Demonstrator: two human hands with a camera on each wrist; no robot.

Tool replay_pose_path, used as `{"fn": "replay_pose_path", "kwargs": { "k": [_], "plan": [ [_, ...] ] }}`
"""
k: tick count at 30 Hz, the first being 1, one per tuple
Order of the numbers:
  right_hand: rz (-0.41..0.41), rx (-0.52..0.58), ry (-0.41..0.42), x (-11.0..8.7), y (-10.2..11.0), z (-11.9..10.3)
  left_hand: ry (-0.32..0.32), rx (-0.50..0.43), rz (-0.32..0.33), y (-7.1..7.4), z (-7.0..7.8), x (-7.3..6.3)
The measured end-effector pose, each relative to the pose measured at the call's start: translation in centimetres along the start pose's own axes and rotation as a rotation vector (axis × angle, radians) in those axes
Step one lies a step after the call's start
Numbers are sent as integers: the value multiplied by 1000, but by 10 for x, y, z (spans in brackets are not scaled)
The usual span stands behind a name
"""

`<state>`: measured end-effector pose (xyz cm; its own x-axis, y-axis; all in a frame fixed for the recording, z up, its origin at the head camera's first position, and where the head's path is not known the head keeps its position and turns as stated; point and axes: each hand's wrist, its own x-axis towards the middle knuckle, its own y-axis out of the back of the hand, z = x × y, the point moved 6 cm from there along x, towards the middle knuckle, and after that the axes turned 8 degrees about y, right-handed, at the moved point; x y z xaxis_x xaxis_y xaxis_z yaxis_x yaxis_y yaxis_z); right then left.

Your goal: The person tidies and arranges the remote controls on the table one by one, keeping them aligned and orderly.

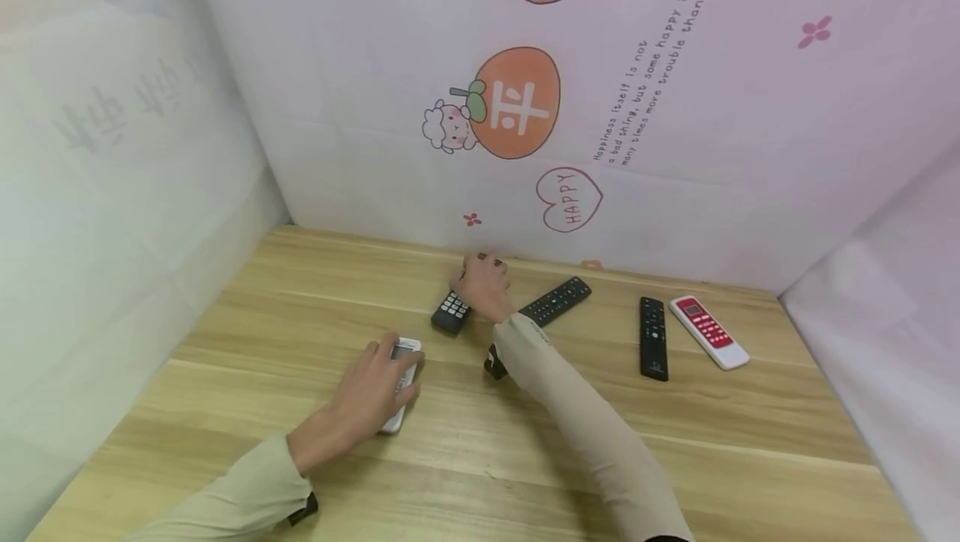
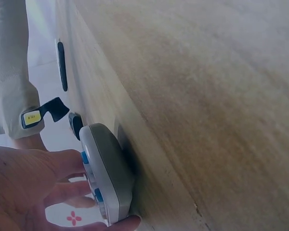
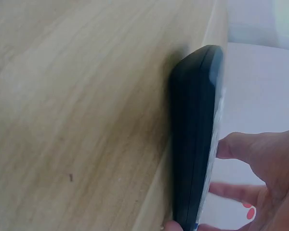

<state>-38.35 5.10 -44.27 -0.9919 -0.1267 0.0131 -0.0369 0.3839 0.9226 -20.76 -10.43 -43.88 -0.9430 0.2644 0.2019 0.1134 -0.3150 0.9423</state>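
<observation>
My left hand lies over a white remote control, its fingers curled about the sides and upper end. In the left wrist view, the remote's grey edge faces the camera; the thumb meets the button side and a fingertip hooks the end. Farther back, my right hand grips the far end of a black remote with pale keys. From the right wrist, that remote's dark side shows close over the wood, with thumb near its face and a fingertip at its end. The hand covers its upper part in the head view.
A long black remote lies partly behind my right forearm. To the right are another black remote and a white remote with a red panel. Printed cloth walls bound the wooden table at back and sides.
</observation>
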Motion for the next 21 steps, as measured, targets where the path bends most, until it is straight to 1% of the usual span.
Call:
{"fn": "replay_pose_path", "kwargs": {
  "k": [2, 4, 8, 13, 16, 21],
  "plan": [
    [-6, 1, -8, -1, 1, 0, -6, 10, 4, 0, 1, 0],
    [-6, -22, -11, -3, 2, 0, -10, 13, 9, 1, 1, 0],
    [-4, -110, -3, -9, 5, -3, -16, 10, 16, 3, 2, 0],
    [-33, -195, 24, -12, 6, -4, -32, 14, 23, 3, 2, 0],
    [-39, -220, 36, -14, 5, -4, -38, 14, 26, 2, 2, 1],
    [-33, -223, 38, -15, 3, -1, -35, 14, 29, 2, 2, 1]
  ]
}}
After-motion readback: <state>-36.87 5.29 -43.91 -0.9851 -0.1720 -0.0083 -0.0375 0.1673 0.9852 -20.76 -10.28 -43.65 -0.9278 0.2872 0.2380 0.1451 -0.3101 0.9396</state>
